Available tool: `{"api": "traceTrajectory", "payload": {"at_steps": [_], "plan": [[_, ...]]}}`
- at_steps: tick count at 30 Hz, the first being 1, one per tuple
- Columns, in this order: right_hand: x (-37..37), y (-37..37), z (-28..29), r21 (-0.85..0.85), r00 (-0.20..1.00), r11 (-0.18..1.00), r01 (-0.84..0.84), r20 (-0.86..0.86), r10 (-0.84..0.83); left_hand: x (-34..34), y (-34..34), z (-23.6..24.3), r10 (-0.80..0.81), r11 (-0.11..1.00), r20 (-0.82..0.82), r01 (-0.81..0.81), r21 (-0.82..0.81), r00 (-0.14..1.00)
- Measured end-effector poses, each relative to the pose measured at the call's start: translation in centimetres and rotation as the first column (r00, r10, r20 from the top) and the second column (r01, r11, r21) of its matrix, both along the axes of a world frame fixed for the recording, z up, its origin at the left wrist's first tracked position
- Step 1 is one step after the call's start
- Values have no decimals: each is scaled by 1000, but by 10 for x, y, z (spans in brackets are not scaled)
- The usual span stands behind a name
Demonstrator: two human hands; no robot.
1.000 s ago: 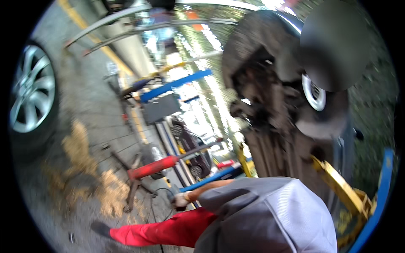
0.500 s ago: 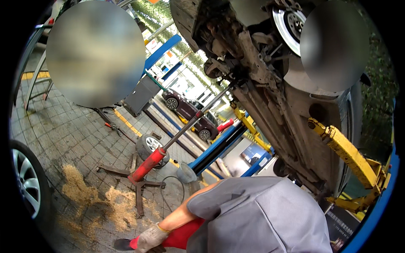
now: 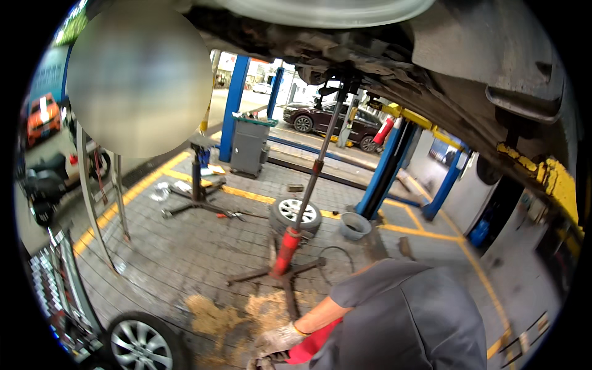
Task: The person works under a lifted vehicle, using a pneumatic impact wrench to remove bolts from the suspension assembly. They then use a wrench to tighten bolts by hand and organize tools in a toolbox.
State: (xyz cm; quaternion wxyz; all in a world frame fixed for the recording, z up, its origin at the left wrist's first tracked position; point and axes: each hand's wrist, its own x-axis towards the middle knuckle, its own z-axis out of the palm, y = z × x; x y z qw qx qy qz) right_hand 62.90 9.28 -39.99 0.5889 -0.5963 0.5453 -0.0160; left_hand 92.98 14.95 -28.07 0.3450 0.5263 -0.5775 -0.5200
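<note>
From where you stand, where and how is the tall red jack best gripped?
Probably around the tall red jack's thick cylinder, just above the splayed legs, coming from the near left: that round section is exposed there, while a wheel lies behind. The pole rises toward the car's underbody; whether it bears load, I can't tell.

Off-white glove (image 3: 277, 340), grey shirt (image 3: 413, 314), red cylinder (image 3: 286, 251), blue post (image 3: 234, 105), grey floor (image 3: 203, 246) striped yellow
</note>
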Motion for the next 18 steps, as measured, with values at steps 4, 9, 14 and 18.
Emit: {"api": "traceTrajectory", "payload": {"at_steps": [4, 9, 14, 18], "plan": [[-8, -33, 29, -134, 982, 975, 177, 95, -165, -14, -29, 8, -12, 1000, -31, 12, -1, 999], [-14, -53, 60, -227, 936, 919, 321, 221, -273, -26, -59, 59, -115, 991, 51, 118, -60, 992], [-9, -58, 83, -279, 867, 847, 451, 363, -342, -20, -77, 85, -199, 979, 99, 202, -19, 975], [-15, -41, 94, -260, 782, 780, 568, 467, -413, -30, -79, 108, -290, 956, 163, 294, 0, 943]]}}
